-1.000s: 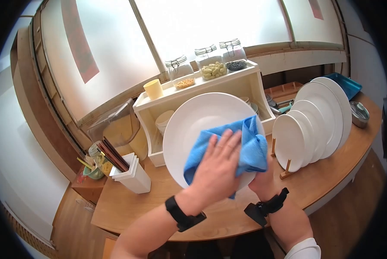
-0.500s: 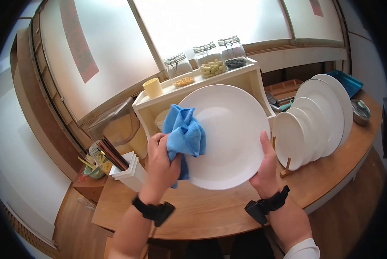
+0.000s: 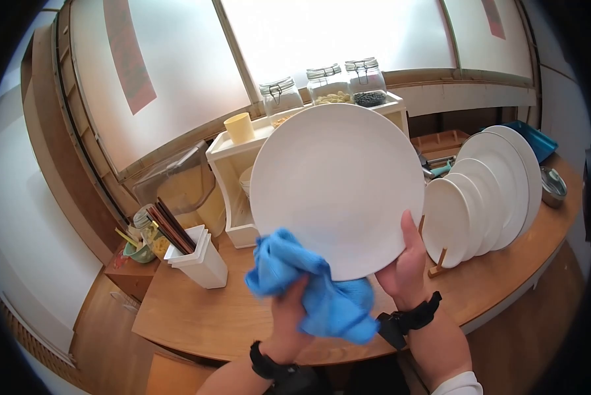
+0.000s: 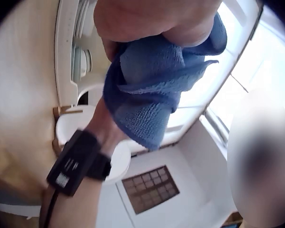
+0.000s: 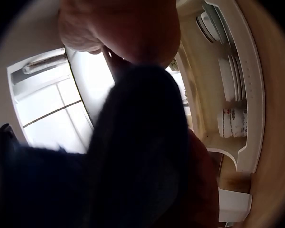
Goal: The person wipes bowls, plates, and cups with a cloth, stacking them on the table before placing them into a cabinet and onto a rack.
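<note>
A large white plate (image 3: 338, 184) is held tilted up above the table, facing me. My right hand (image 3: 404, 266) grips its lower right edge, thumb on the front face and the other fingers behind. At the plate's lower left, my left hand (image 3: 291, 316) holds a crumpled blue cloth (image 3: 341, 309); part of the cloth overlaps the plate's bottom rim. In the left wrist view the cloth (image 4: 149, 85) hangs bunched from the left hand (image 4: 156, 19). Dark cloth fills much of the right wrist view, beneath the right hand (image 5: 123, 28).
White plates (image 3: 450, 217) stand in a wooden rack at the right. A cream shelf (image 3: 242, 227) with glass jars (image 3: 368, 85) and a yellow cup (image 3: 240, 127) is behind the plate. At the left, a white holder (image 3: 206, 263) contains chopsticks (image 3: 170, 227).
The cloth went from the plate's right side to its left edge, then down to its lower rim with my left hand. The plate has risen slightly, still in my right hand.
</note>
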Demonstrator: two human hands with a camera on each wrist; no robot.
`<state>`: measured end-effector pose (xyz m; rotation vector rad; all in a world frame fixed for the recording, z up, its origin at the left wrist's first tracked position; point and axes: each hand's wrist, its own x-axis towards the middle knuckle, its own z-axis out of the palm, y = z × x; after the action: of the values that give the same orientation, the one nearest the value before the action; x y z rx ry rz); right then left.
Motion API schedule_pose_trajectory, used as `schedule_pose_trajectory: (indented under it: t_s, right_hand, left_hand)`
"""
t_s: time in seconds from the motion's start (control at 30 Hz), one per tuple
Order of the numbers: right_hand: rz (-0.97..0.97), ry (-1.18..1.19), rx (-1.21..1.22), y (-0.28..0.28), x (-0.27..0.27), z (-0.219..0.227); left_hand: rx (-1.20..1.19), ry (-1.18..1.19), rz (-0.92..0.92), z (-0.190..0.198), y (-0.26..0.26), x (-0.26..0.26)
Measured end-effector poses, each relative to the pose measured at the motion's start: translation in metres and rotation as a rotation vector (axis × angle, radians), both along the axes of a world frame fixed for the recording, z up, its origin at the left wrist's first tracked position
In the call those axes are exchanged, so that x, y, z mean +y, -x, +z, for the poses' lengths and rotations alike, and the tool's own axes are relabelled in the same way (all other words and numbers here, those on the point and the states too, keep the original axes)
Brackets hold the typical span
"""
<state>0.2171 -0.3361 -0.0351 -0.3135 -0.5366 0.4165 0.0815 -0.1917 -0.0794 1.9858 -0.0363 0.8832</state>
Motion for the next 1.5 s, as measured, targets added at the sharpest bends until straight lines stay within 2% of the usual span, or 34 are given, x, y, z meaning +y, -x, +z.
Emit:
schedule_pose_trajectory:
  t_s: [0.07,0.1,0.13,0.17,0.2,0.27,0.3,0.37,0.4,0.47,0.53,0.57,0.6,0.63,0.67,0.7,0.73,0.83,0.87,0.9,0.93,0.97,1.03,1.1,1.13,1.17,1.2,1.27,1.33,1.4,1.47,1.5]
  right_hand:
    - [-0.006,0.014,-0.007,0.002,0.001,-0.005]
    - [-0.009,0.093,-0.068,0.001,0.001,-0.009]
    - [-0.012,0.173,-0.129,0.000,0.001,-0.012]
    - [-0.013,0.174,-0.131,-0.001,0.000,-0.011]
    - [-0.007,0.162,-0.164,-0.001,0.000,-0.012]
    - [-0.005,0.148,-0.187,-0.001,-0.001,-0.009]
    - [0.016,0.057,-0.134,-0.003,-0.003,-0.003]
    - [0.035,-0.035,-0.079,-0.010,-0.005,0.002]
    - [0.016,0.038,-0.057,-0.017,-0.005,-0.001]
    - [0.005,0.111,-0.032,-0.022,-0.006,-0.005]
    - [-0.131,0.405,0.008,-0.022,-0.004,-0.007]
    - [-0.124,0.402,0.002,-0.020,-0.002,-0.007]
    - [-0.159,0.337,0.025,-0.017,-0.001,-0.005]
    - [-0.192,0.274,0.049,-0.015,0.000,-0.004]
    - [-0.187,0.272,0.043,-0.013,0.004,-0.005]
    - [-0.149,0.154,0.071,-0.013,0.008,-0.005]
    - [-0.105,0.043,0.101,-0.011,0.011,-0.006]
    - [0.016,-0.035,0.066,-0.008,0.009,-0.002]
    - [0.027,-0.033,0.059,-0.007,0.010,-0.003]
    - [0.096,-0.054,0.059,-0.006,0.012,-0.004]
    - [0.163,-0.077,0.061,-0.005,0.014,-0.005]
    - [0.171,-0.076,0.054,-0.003,0.014,-0.004]
    - [0.174,-0.022,0.055,0.000,0.010,-0.003]
    - [0.107,0.013,0.015,0.001,0.011,-0.008]
    - [0.033,0.047,-0.018,0.000,0.011,-0.013]
    - [0.060,0.046,-0.042,-0.003,0.011,-0.021]
    - [0.071,0.045,-0.066,-0.008,0.010,-0.028]
    - [-0.039,0.120,-0.112,-0.012,0.009,-0.030]
    - [-0.449,0.579,-0.367,0.009,0.007,-0.014]
    - [-0.434,0.478,-0.264,0.003,0.019,-0.024]
    - [-0.461,0.461,-0.259,-0.001,0.022,-0.030]
    - [-0.448,0.441,-0.267,-0.002,0.019,-0.030]
  left_hand:
    - [0.011,1.163,-0.412,0.022,-0.029,0.019]
    - [0.011,1.161,-0.413,0.032,-0.036,0.021]
    - [-0.042,1.174,-0.514,0.040,-0.041,0.023]
    - [-0.096,1.184,-0.616,0.043,-0.044,0.025]
    - [-0.095,1.185,-0.617,0.039,-0.048,0.037]
    - [-0.214,0.998,-0.474,0.027,-0.057,0.076]
    - [-0.206,0.998,-0.473,0.030,-0.051,0.093]
    - [-0.161,0.590,-0.162,0.040,-0.040,0.119]
    - [-0.159,0.591,-0.160,0.048,-0.037,0.116]
    - [-0.076,0.382,-0.071,0.071,-0.025,0.105]
    - [-0.107,0.422,-0.098,0.067,-0.025,0.098]
    - [-0.146,0.559,-0.150,0.060,-0.024,0.092]
    - [-0.188,0.695,-0.205,0.052,-0.025,0.086]
    - [-0.223,0.898,-0.339,0.038,-0.027,0.077]
    - [-0.271,0.902,-0.216,0.030,-0.027,0.053]
    - [-0.320,0.904,-0.094,0.026,-0.025,0.023]
    - [-0.318,0.966,-0.110,0.019,-0.021,0.002]
    - [-0.245,1.125,-0.143,0.017,-0.010,-0.036]
    - [-0.258,1.125,-0.137,-0.014,-0.008,-0.039]
    - [-0.232,0.805,-0.088,-0.068,-0.003,-0.037]
    - [-0.197,0.487,-0.036,-0.096,0.000,-0.034]
    - [-0.206,0.485,-0.030,-0.086,0.003,-0.030]
    - [0.052,-0.305,0.213,-0.049,0.008,-0.015]
    - [-0.033,0.994,-0.219,-0.019,-0.017,0.006]
    - [-0.106,0.950,-0.244,-0.011,-0.021,0.024]
    - [-0.171,0.912,-0.283,-0.007,-0.024,0.050]
    - [-0.154,0.821,-0.245,-0.015,-0.031,0.083]
    - [-0.185,0.775,-0.102,-0.014,-0.032,0.115]
    - [-0.131,0.792,-0.180,0.000,-0.020,0.128]
    - [-0.119,0.825,-0.210,-0.004,-0.018,0.126]
    - [-0.048,0.774,-0.049,-0.014,-0.014,0.116]
    - [-0.042,0.786,-0.089,-0.012,-0.012,0.111]
